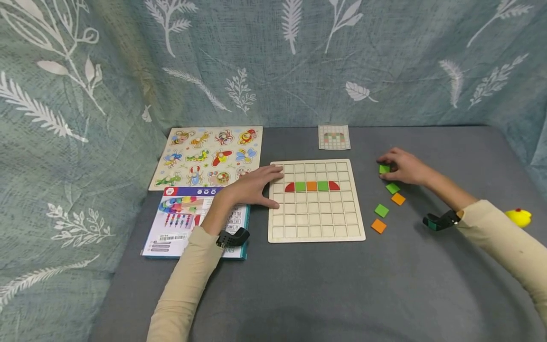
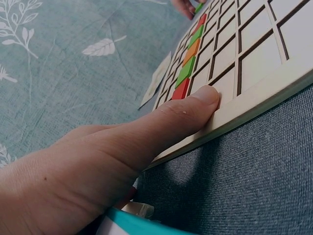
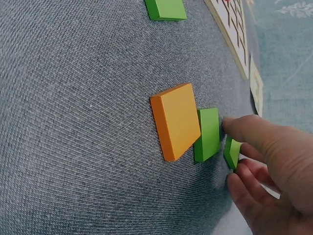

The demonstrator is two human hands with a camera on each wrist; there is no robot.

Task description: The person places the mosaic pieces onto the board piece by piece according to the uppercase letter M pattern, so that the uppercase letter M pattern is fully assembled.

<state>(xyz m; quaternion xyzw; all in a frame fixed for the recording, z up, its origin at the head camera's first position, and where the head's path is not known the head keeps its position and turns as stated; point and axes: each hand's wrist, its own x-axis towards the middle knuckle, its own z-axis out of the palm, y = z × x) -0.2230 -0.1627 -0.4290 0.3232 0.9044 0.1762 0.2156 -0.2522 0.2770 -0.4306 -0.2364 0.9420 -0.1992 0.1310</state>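
Observation:
A wooden grid board (image 1: 316, 232) lies mid-table, with a row of red, green and orange pieces set in it; the orange tile (image 1: 312, 186) is at the row's middle. My left hand (image 1: 252, 186) rests on the board's left edge, fingers spread and fairly straight. Its thumb (image 2: 195, 103) presses on the rim in the left wrist view. Right of the board, my right hand (image 1: 403, 166) holds a green square tile (image 1: 384, 169) between thumb and fingers, at the table surface. Closest to that hand lie another green tile (image 3: 208, 134) and an orange tile (image 3: 178, 122).
Nearer me on the right lie another green tile (image 1: 381, 210) and orange tile (image 1: 378, 226). A small pattern card (image 1: 334, 137) is behind the board. To the left are an insect puzzle board (image 1: 205, 156) and a printed box (image 1: 171, 232). A yellow toy (image 1: 519, 217) sits far right.

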